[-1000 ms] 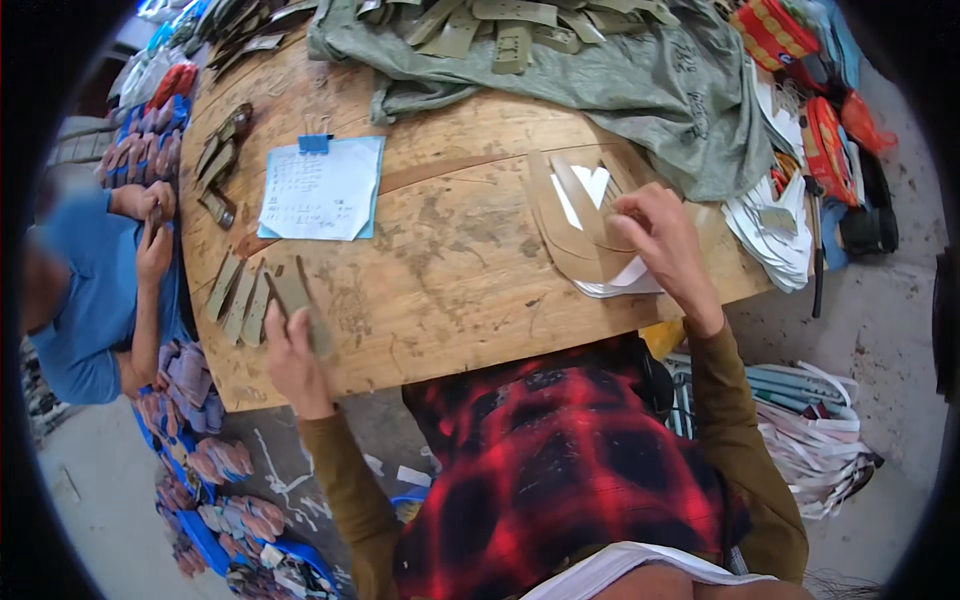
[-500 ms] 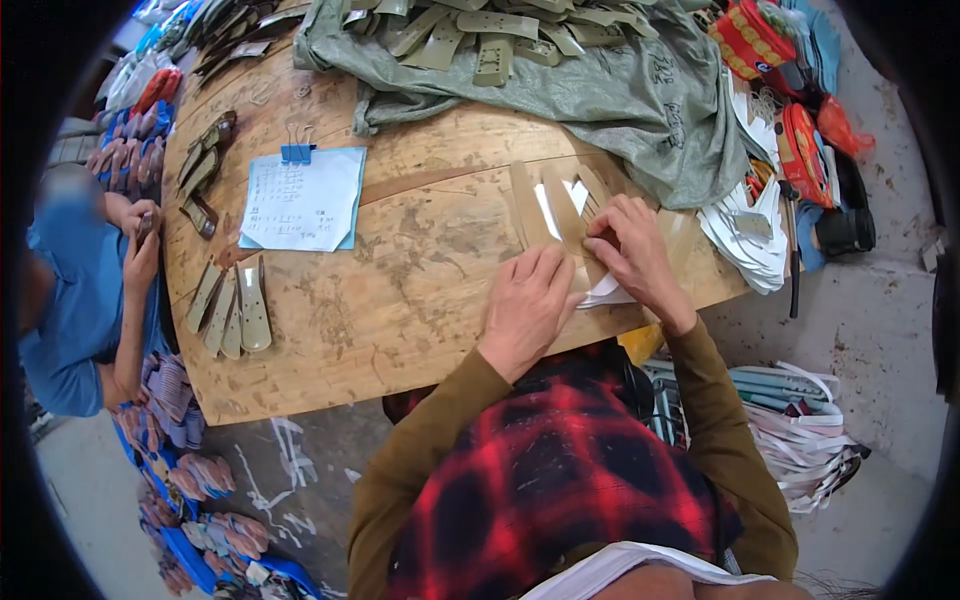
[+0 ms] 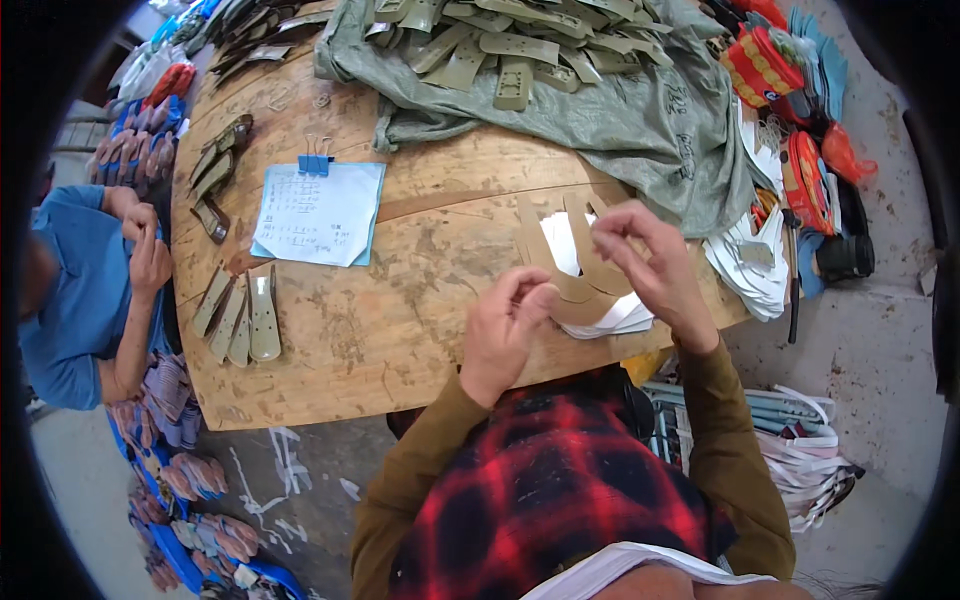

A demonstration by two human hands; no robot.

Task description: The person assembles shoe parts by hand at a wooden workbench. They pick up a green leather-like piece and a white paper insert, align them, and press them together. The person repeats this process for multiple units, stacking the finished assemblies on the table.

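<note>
My left hand (image 3: 507,330) is raised over the table near its front edge, fingers curled and thumb tip against them. Across from it, my right hand (image 3: 658,275) hovers at the right of the tan pieces, its thumb and fingers drawn together. Whatever either hand may pinch is too small to make out. Between and beyond both hands, thin tan card-like pieces (image 3: 573,290) with rounded ends lie fanned out. White sheets (image 3: 612,316) of similar shape are stacked partly beneath them, close to the right wrist.
Olive shoe-shank-like strips (image 3: 264,315) lie in a fan at left; more are heaped on a green woven sack (image 3: 655,140). A clipped note sheet (image 3: 318,215) rests on the wooden table (image 3: 420,330). White cut pieces (image 3: 750,255) hang at the right edge. A person in blue (image 3: 85,290) sits left.
Both hands have come up off the tan pieces and moved apart, uncovering their rounded ends and the white stack. The seated person's hands have come together. The view has shifted slightly.
</note>
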